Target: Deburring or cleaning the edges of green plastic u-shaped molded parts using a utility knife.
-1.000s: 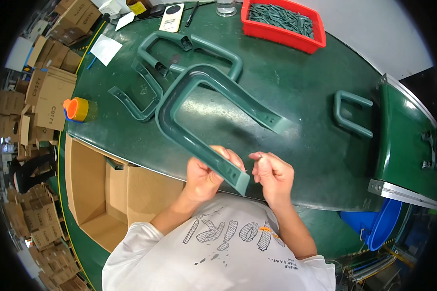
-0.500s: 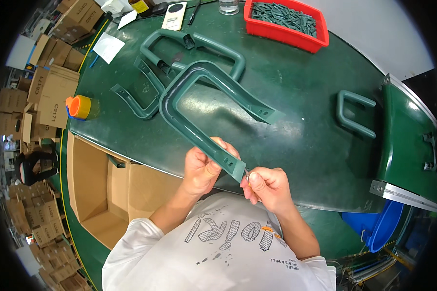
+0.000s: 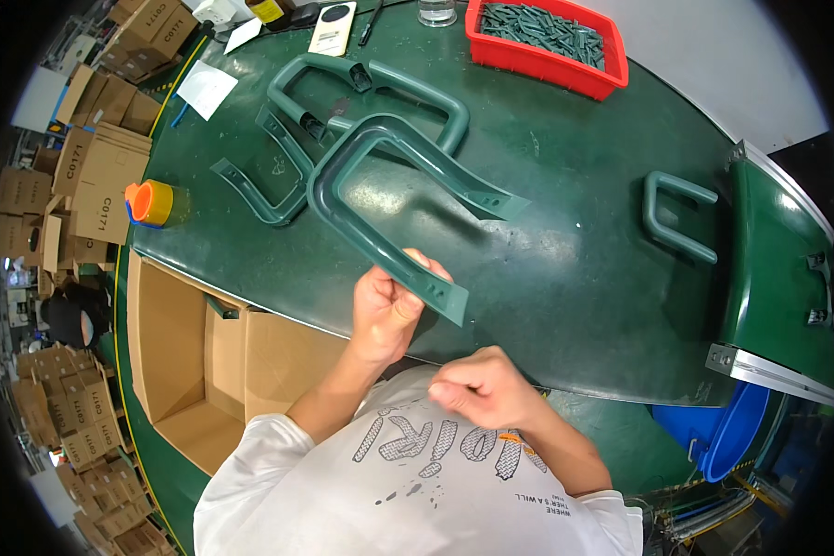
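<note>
My left hand (image 3: 385,315) grips one arm of a large green U-shaped plastic handle (image 3: 354,232) close to its flat end. Its hollow, channelled side faces up, and two small holes show near each end. The handle is held tilted above the table, with its other arm reaching out to the right. Apart from it, in front of my shirt, my right hand (image 3: 486,387) is closed with thumb against fingers. Whatever it may hold is hidden.
More green U-shaped handles (image 3: 459,125) lie beyond on the green table (image 3: 565,306), one (image 3: 651,208) at far right. A red bin (image 3: 547,69) holds many small green pieces. Left stand an orange tape roll (image 3: 155,204) and an open cardboard box (image 3: 171,352); a blue bin (image 3: 723,435) stands lower right.
My right hand has drawn back from the handle's near end toward my body; the small metal tip seen in its fingers no longer shows. The handle's far arm has swung up slightly.
</note>
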`<state>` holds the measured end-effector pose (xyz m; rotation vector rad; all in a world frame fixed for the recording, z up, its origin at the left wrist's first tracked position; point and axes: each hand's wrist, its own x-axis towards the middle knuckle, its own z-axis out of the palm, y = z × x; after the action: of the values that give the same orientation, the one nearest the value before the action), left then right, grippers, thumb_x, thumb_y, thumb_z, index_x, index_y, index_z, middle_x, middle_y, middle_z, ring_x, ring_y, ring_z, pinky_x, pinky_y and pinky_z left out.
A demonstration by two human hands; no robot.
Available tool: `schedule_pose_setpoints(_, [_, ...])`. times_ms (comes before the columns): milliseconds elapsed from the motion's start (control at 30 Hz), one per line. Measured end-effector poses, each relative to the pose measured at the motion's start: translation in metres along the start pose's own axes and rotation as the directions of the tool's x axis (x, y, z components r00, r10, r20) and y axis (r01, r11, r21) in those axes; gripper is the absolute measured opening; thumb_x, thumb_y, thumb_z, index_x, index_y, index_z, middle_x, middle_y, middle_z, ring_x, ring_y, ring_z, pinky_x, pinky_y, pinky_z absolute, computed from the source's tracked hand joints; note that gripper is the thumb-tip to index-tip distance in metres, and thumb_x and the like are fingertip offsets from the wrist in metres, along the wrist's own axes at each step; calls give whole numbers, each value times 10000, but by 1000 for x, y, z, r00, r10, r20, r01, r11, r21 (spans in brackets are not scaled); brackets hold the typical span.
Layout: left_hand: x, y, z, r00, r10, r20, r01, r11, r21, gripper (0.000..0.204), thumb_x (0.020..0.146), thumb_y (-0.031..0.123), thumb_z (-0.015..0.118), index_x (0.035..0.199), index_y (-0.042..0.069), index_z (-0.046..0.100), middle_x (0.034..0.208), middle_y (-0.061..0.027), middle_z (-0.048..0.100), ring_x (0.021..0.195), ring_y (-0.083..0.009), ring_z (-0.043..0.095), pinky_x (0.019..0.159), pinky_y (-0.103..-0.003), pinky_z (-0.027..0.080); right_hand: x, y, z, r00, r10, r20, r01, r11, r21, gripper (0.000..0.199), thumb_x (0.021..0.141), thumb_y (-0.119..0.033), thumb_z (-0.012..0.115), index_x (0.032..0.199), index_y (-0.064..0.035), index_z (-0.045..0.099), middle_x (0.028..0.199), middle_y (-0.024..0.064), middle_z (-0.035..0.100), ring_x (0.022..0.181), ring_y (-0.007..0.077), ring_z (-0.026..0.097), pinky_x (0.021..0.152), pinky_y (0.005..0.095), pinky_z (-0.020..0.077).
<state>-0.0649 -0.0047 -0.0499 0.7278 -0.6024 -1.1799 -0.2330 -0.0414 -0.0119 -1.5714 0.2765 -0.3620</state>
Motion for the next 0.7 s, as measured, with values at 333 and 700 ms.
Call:
schedule_pose_setpoints(333, [-7, 10, 6, 997, -17, 81, 20, 999, -41, 351, 808, 214, 728, 1071, 67, 549, 896, -114, 610, 847, -224, 581, 749, -342, 470, 2, 2, -43, 601, -123, -790, -24, 985, -172, 134, 828, -61, 689, 930, 26, 690, 811, 61, 620, 645, 67, 530, 548, 191, 404])
schedule_pose_setpoints(700, [-11, 12, 11, 994, -51, 96, 57, 997, -60, 346, 810, 213, 727, 1075, 77, 551, 881, -109, 613, 824, -223, 578, 707, -337, 462, 12, 20, -41, 507, -175, -844, -103, 960, -261, 156, 817, -104, 715, 911, 19, 697, 758, 59, 613, 603, 77, 512, 526, 215, 403])
